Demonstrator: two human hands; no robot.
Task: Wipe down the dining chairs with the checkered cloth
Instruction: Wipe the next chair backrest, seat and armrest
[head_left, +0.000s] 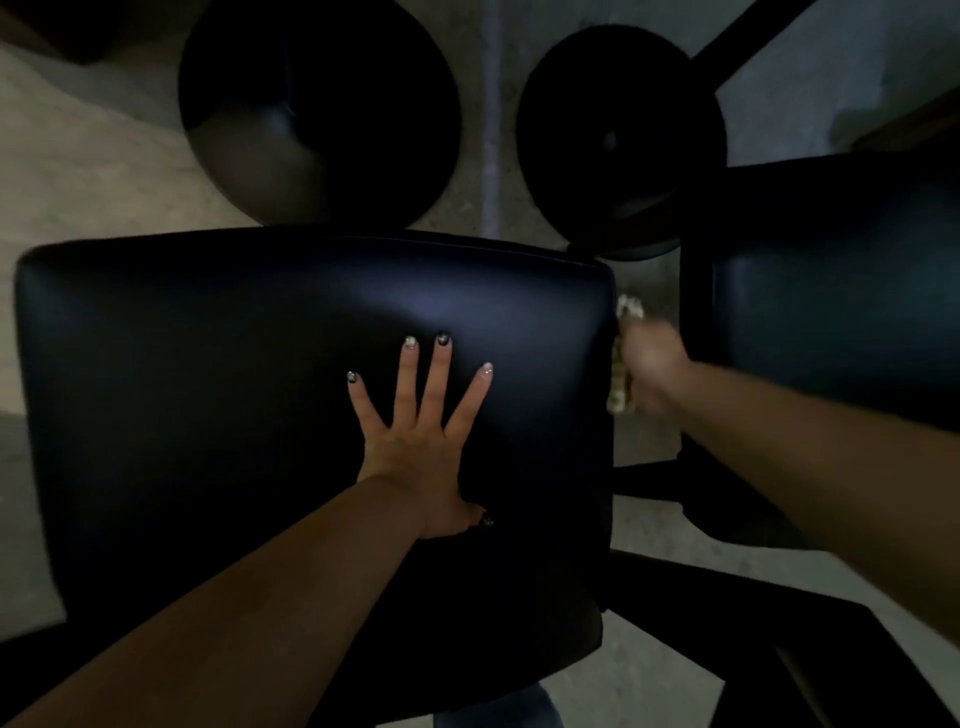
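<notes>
Left hand (415, 441) lay flat on the chair seat (234, 389), fingers straight and spread, bracing it; right hand (652, 369), blurred, gripped the checkered cloth (621, 387) against the seat's side edge, cloth showing just inboard of the knuckles. Risk, as judged: cloth bunched inside the grip could skip the edge; second chair (831, 312) just outboard could catch the knuckles.
</notes>
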